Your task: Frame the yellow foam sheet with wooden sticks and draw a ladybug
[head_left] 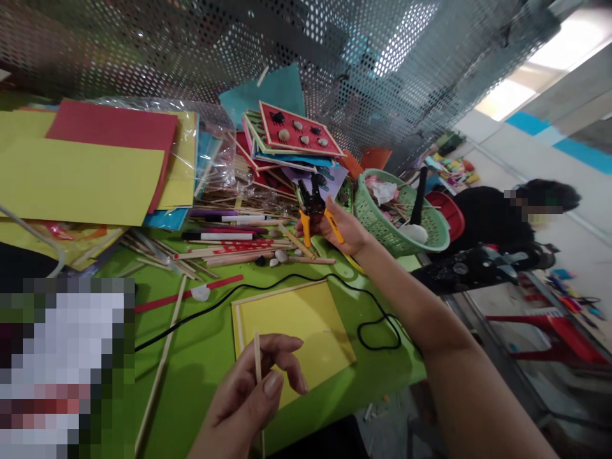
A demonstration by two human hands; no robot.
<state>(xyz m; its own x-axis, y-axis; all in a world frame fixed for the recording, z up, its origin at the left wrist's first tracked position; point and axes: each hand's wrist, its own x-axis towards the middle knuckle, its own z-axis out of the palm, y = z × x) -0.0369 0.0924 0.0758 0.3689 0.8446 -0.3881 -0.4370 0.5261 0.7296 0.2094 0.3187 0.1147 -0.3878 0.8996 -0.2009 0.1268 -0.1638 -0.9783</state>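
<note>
"Taking the yellow card (306,325) as landmark, where are the hands?"
"The left grip (249,389) is closed on a thin stick (257,354) over the card's near-left part. The right grip (349,231) holds orange-handled pliers (313,203) past its far-right corner."
"And the card?"
"Flat on the green counter (201,382), pale strips (240,322) along its left and far edges, a black cable (291,276) just beyond."
"Which step is this?"
"I'd judge stick and pliers are being readied for use together."
"What does the next move call for?"
"Probably a steady stick, with fingers clear of the pliers."
</note>
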